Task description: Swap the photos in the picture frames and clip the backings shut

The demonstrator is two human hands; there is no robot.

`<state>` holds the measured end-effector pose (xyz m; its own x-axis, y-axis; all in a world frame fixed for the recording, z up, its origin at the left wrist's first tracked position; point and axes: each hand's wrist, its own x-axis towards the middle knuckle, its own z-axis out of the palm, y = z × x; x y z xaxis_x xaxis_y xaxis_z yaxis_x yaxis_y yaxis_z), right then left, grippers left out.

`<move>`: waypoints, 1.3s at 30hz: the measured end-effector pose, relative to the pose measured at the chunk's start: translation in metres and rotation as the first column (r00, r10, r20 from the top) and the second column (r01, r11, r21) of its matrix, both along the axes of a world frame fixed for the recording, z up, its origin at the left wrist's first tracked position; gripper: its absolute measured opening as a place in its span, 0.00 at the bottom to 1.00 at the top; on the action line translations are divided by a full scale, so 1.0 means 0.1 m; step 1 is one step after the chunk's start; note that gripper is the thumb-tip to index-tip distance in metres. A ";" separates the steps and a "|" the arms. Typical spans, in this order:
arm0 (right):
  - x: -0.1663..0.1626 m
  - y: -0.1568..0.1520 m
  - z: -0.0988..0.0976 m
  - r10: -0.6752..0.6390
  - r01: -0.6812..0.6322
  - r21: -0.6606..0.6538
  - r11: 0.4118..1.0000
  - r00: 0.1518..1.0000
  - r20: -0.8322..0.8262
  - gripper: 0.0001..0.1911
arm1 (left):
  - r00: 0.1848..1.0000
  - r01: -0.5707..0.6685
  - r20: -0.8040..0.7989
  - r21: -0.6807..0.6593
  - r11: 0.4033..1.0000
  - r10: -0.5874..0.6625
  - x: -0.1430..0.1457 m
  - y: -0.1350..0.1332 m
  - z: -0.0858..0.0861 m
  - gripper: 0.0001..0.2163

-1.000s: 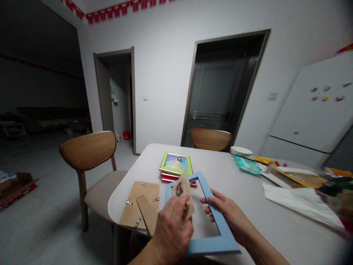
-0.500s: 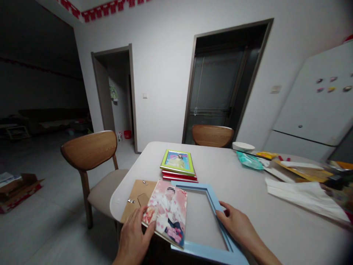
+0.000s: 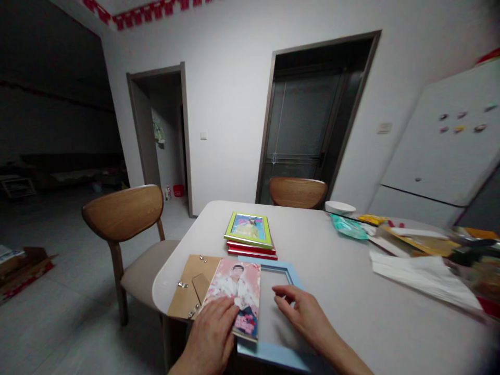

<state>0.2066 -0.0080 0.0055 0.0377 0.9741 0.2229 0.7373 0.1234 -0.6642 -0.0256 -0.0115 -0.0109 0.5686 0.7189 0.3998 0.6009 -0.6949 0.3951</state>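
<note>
A pink picture (image 3: 247,289) of a person in white lies near the front edge of the table, partly over the left side of a light blue picture frame (image 3: 269,354). My left hand (image 3: 213,328) rests on its lower left part, fingers stretched out flat across it. My right hand (image 3: 302,312) is over the opening and right side of the blue frame, fingers loosely bent and slightly apart, with nothing in them. Left of the picture, partly beneath it, is a brown backing board (image 3: 183,299) with metal clips. I see the table top through the frame's opening.
Behind the blue frame stands a stack with a green picture frame (image 3: 228,234) above red ones (image 3: 253,251). To the right lie white paper (image 3: 414,273), a teal bag (image 3: 349,228), a bowl (image 3: 339,207) and other clutter. Chairs stand at the left (image 3: 123,213) and far side.
My right hand has let go of the blue frame's right side and moved left over it. My left hand has slid from the picture's left edge onto its face. The view has shifted slightly.
</note>
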 end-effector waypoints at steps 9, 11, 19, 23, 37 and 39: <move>-0.54 0.11 0.12 -0.028 -0.151 -0.173 0.973 0.670 -0.742 0.22 | 0.285 0.212 0.863 -0.482 0.850 0.418 0.23 0.11 0.48 0.17; -0.59 0.12 0.16 -0.106 -0.140 -0.184 0.973 0.436 -0.894 0.26 | 0.120 0.364 0.888 -0.455 0.813 0.444 0.38 0.05 0.51 0.18; -0.12 0.13 0.21 -0.175 0.050 -0.170 0.984 0.428 -0.887 0.33 | 0.228 0.494 0.892 -0.451 0.743 0.389 0.55 -0.08 0.29 0.25; 0.28 0.13 0.08 -0.224 0.082 -0.228 0.970 0.661 -0.716 0.32 | 0.561 0.239 0.763 -0.522 0.819 0.322 0.43 -0.06 0.21 0.20; 0.24 0.25 -0.12 -0.254 0.252 0.029 0.967 0.956 0.148 0.22 | 0.978 0.195 -0.029 -0.243 0.950 -0.208 0.53 -0.10 0.01 0.24; 0.22 0.23 -0.13 -0.240 0.230 0.069 0.971 0.936 0.257 0.21 | 0.974 0.188 -0.082 -0.243 0.952 -0.213 0.54 -0.09 -0.01 0.25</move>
<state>0.2288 0.0145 -0.0079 0.2002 0.9354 0.2914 0.8952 -0.0537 -0.4425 0.0281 -0.0202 -0.0123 0.7405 0.6515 0.1650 0.5059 -0.7019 0.5013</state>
